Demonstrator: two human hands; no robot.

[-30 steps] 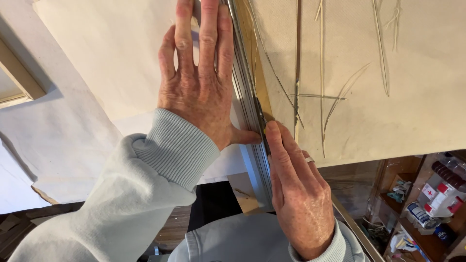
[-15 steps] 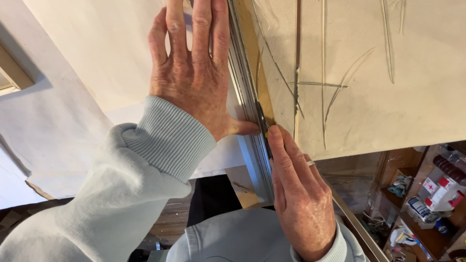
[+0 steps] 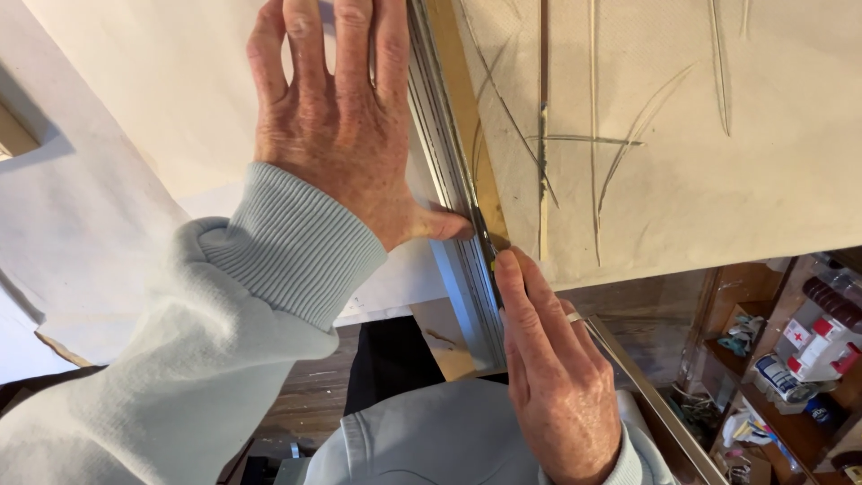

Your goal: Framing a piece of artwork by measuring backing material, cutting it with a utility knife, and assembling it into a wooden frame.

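While the metal straightedge (image 3: 449,171) lies along the edge of the pale sheet (image 3: 162,99), the left hand (image 3: 346,126) presses flat beside it, fingers spread. Closed around a slim knife (image 3: 485,242), the right hand (image 3: 557,386) holds its blade against the straightedge. A scored cutting board (image 3: 682,135) covers the worktop.

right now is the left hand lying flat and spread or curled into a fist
Flat and spread: the left hand lies palm down on the pale sheet, fingers straight and apart, thumb against the metal straightedge.
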